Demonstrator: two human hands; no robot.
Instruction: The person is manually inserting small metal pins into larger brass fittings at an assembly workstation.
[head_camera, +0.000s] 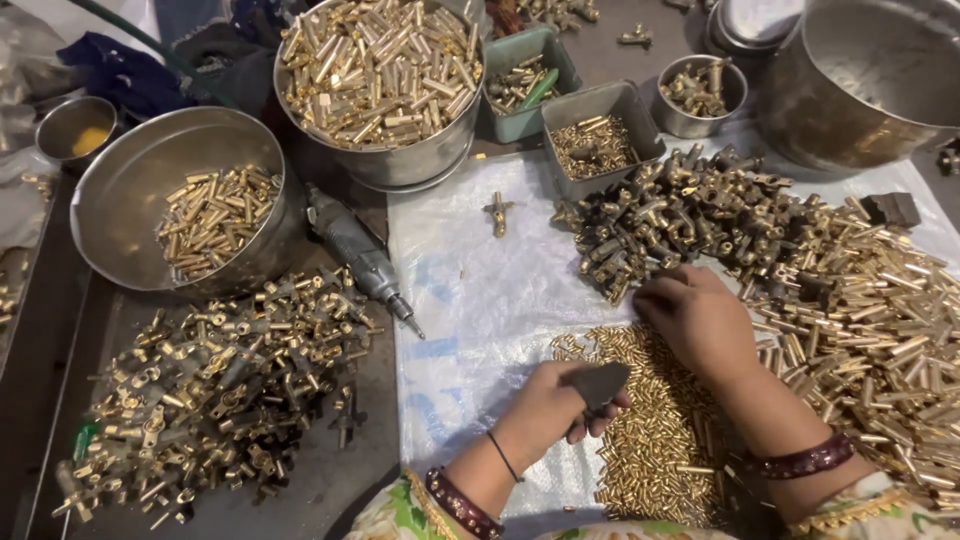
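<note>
My left hand (555, 405) grips a flat dark grey piece (598, 384) above a spread of small brass pins (650, 420) on a white plastic sheet (480, 300). My right hand (695, 315) reaches palm down to the edge of a heap of dark T-shaped brass fittings (690, 215); its fingers curl into the heap and whether they hold a fitting is hidden. A pile of brass tubes (880, 320) lies right of that hand. Both wrists wear dark red bangles.
A large steel bowl of brass tubes (380, 70) stands at the back, a tilted bowl (180, 210) at left. Assembled fittings (220, 380) are heaped lower left. A grey power tool (360, 255), small bins (600, 130) and a big pot (860, 80) are nearby.
</note>
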